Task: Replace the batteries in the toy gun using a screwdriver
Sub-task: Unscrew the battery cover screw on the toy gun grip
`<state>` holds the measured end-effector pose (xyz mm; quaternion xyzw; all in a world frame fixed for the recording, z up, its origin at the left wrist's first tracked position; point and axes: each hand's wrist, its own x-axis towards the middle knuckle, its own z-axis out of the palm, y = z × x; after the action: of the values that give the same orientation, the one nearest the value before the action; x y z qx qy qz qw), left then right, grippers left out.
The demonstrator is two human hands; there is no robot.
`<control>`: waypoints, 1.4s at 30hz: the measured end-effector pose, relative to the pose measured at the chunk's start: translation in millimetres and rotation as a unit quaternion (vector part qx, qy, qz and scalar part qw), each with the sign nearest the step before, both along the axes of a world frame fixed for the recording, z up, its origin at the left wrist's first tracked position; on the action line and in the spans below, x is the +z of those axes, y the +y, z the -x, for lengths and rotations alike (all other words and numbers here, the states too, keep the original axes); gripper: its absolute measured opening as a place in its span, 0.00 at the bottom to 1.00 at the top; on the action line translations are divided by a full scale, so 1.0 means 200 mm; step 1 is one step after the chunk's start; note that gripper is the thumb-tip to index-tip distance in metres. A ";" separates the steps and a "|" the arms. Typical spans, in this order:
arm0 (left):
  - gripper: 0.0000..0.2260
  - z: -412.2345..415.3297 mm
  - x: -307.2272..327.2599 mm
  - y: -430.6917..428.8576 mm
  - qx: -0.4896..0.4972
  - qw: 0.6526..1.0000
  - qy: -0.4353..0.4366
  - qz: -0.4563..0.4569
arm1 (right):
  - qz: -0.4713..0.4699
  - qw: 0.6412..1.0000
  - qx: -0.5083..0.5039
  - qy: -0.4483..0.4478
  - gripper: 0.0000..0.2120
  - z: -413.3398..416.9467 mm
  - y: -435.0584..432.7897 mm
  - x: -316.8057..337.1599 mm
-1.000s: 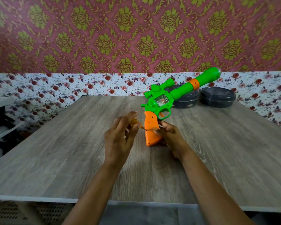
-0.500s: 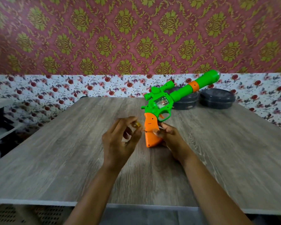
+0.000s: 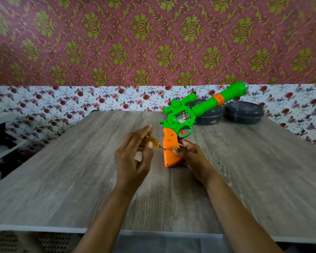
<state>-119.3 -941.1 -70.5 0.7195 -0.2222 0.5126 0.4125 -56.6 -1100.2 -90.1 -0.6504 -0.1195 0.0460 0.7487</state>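
A green toy gun (image 3: 182, 117) with an orange grip (image 3: 170, 150) stands on its grip's butt on the grey wooden table (image 3: 62, 179), barrel pointing up and to the right. My right hand (image 3: 188, 154) grips the orange grip from the right side, thumb on its face. My left hand (image 3: 133, 157) pinches a small screwdriver with an amber handle (image 3: 152, 142) between thumb and fingers. Its thin tip touches a screw hole on the left edge of the grip. Most of the handle is hidden by my fingers.
Two dark round lidded containers (image 3: 243, 112) sit at the back right of the table, one partly behind the gun barrel. A patterned wall rises behind the table. A white shelf unit (image 3: 0, 136) stands off the table's left side. The near table edge crosses the bottom.
My left hand's fingers have shifted around the screwdriver handle, opening and re-pinching it, while the tip stays at the grip. The gun and my right hand hold almost still.
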 end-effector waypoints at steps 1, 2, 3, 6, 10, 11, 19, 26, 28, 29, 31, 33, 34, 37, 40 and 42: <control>0.15 0.00 0.00 0.00 0.000 1.000 -0.001 -0.004 | 0.000 1.000 -0.002 0.001 0.16 0.00 0.00 0.00; 0.16 0.00 0.00 0.00 0.003 1.000 -0.001 -0.007 | 0.000 1.000 -0.004 0.002 0.15 0.00 0.00 0.00; 0.16 0.00 0.00 0.00 0.007 1.000 -0.003 -0.011 | -0.002 1.000 -0.006 0.005 0.15 -0.01 0.00 0.00; 0.16 -0.01 -0.01 0.01 0.023 1.000 0.001 -0.012 | -0.001 1.000 -0.007 0.015 0.18 -0.02 0.00 -0.01; 0.13 -0.01 -0.01 0.01 0.024 1.000 0.017 0.007 | 0.002 1.000 -0.004 0.018 0.18 -0.02 0.00 -0.01; 0.10 -0.01 -0.01 0.01 0.021 0.999 0.020 0.021 | 0.002 1.000 -0.002 0.016 0.17 -0.02 0.00 -0.01; 0.12 -0.01 -0.01 0.00 -0.002 0.998 0.029 0.060 | 0.001 1.000 0.004 0.008 0.15 -0.02 -0.01 -0.01; 0.15 -0.01 0.00 0.00 0.002 1.000 -0.006 -0.009 | 0.003 1.000 -0.001 0.021 0.15 -0.03 -0.01 -0.01; 0.16 -0.01 0.00 0.00 0.006 1.000 -0.012 -0.007 | 0.007 1.000 -0.001 0.023 0.16 -0.03 -0.01 -0.01; 0.16 -0.01 0.00 0.01 0.007 1.000 -0.012 0.000 | 0.006 1.000 0.000 0.022 0.17 -0.03 -0.01 -0.01; 0.13 -0.01 0.00 0.01 0.008 1.000 -0.001 0.023 | -0.001 1.000 0.006 0.016 0.18 -0.02 -0.01 -0.02; 0.10 0.00 0.00 0.02 0.004 0.998 0.013 0.054 | 0.000 1.000 0.013 0.008 0.21 -0.02 -0.01 -0.02; 0.10 0.00 0.01 0.02 -0.001 0.997 0.019 0.069 | 0.001 1.000 0.016 0.005 0.22 -0.02 -0.01 -0.02; 0.11 0.00 0.01 0.01 -0.022 0.995 0.037 0.089 | 0.002 1.000 0.018 0.003 0.23 -0.02 -0.02 -0.02; 0.11 0.00 0.00 0.00 -0.035 0.996 0.052 0.057 | -0.003 1.000 0.012 0.010 0.23 -0.02 -0.01 -0.01; 0.13 -0.01 0.00 0.01 -0.040 0.998 0.045 0.020 | -0.002 1.000 0.008 0.015 0.23 -0.02 -0.01 -0.01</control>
<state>-117.9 -938.9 -70.9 0.7238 -0.2216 0.4670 0.4570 -53.2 -1102.3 -91.9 -0.6469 -0.1134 0.0611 0.7516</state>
